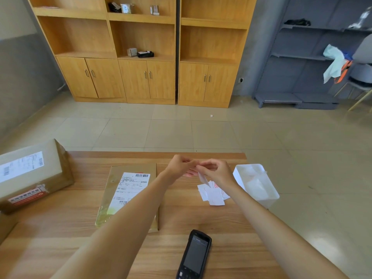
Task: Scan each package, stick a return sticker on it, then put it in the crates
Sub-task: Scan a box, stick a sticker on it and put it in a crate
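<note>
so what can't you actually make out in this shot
- Flat package, head view: the left forearm hides its lower right part; label print too small to read.
- Sticker pinched between left hand and right hand: its face is turned away.
- Scanner: bottom cut by frame edge, screen dark.
- Large box: cut by left edge.
</note>
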The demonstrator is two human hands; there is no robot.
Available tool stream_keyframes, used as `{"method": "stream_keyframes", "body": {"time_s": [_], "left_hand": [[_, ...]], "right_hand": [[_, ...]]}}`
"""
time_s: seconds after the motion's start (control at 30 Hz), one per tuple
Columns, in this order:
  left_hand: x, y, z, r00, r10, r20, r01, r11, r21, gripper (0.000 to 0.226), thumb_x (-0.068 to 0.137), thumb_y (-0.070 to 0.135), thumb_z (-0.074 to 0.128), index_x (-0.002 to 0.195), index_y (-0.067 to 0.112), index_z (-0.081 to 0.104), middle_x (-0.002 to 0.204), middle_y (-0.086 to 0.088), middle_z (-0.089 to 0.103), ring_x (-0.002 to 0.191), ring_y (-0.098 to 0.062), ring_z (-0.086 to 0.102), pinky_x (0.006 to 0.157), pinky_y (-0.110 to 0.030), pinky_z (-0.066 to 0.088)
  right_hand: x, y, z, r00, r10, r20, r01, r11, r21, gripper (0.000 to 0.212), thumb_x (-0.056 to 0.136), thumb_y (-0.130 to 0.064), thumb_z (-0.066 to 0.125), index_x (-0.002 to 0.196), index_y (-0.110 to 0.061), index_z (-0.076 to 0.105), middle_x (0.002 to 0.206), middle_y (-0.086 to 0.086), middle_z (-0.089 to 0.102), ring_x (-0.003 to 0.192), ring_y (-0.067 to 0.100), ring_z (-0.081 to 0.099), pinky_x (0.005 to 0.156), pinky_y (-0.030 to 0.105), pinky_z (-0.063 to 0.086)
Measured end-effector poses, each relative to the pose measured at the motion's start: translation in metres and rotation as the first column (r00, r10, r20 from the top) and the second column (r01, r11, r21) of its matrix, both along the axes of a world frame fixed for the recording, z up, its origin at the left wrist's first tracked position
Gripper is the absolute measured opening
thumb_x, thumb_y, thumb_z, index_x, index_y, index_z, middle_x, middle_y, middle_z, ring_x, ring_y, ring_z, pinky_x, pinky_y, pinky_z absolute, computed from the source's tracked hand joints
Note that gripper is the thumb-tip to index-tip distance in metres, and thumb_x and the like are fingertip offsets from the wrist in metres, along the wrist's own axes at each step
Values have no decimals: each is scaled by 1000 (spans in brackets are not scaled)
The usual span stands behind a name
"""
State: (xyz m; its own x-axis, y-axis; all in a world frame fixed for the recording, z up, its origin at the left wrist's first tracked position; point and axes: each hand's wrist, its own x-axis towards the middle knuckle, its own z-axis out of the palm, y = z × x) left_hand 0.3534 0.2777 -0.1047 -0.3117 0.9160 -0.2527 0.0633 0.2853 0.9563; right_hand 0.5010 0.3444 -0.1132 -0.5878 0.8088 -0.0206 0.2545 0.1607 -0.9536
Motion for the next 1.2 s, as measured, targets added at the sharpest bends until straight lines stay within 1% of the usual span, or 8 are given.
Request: {"method": "stream_keyframes", "body": {"time_s": [0.1,0.2,0.43,0.6,0.67,0.8,1.03,1.2], "left_hand": [[1,3,0,1000,10,-3,-10,1000,-11,20,94,18,60,80,6,67,77,-6,70,67,-12,69,65,-21,56],[2,6,0,1000,5,0,-5,999,-32,20,96,18,57,80,8,63,79,-6,69,62,-9,68,64,-22,56],[-3,9,2,999,13,44,-11,999,-44,13,94,14,60,85,5,63,82,-9,69,64,-12,69,67,-24,58],[-5,10,1,998,-41,50,43,998,-34,15,93,15,63,94,1,66,86,-12,72,71,-15,71,73,-27,59],[-4,10,1,997,-53,57,55,998,-28,14,92,15,63,94,2,67,89,-11,72,73,-15,71,72,-25,59],[-4,11,1,996,-70,48,71,997,-16,13,91,14,64,97,2,66,92,-7,72,73,-13,71,68,-21,57],[-3,14,-4,967,-126,-222,131,991,9,8,84,12,72,91,9,75,77,0,72,71,-6,67,70,-19,55],[1,18,-3,938,-105,-331,112,994,1,13,77,22,79,87,13,78,67,12,68,60,6,59,60,-11,45]], "right_hand": [[-1,1,0,999,-10,51,8,1000,26,22,78,-26,78,93,-10,71,91,-5,71,88,2,66,78,13,51],[-2,5,0,994,-7,108,4,1000,28,11,81,-22,76,87,-13,72,84,-11,68,83,-4,61,64,4,43],[2,10,-2,994,-1,107,-1,1000,15,5,85,-18,71,87,-14,73,81,-9,68,81,3,62,68,12,41],[2,11,-3,996,1,89,-4,999,35,13,82,-23,75,91,-14,71,85,-7,69,82,4,63,62,5,43],[3,13,-3,997,-12,75,9,999,36,16,81,-23,76,91,-11,73,87,-3,71,83,6,65,69,7,46],[5,19,-5,997,-9,79,10,1000,-16,16,83,-19,73,96,-10,73,95,1,73,95,13,67,92,31,52],[1,20,0,998,-51,30,55,986,-158,19,82,-34,73,90,-17,73,91,-4,74,89,10,69,89,28,51],[1,20,0,996,-87,1,86,976,-199,16,87,-20,69,96,-6,69,86,-3,72,74,3,70,66,13,48]]}}
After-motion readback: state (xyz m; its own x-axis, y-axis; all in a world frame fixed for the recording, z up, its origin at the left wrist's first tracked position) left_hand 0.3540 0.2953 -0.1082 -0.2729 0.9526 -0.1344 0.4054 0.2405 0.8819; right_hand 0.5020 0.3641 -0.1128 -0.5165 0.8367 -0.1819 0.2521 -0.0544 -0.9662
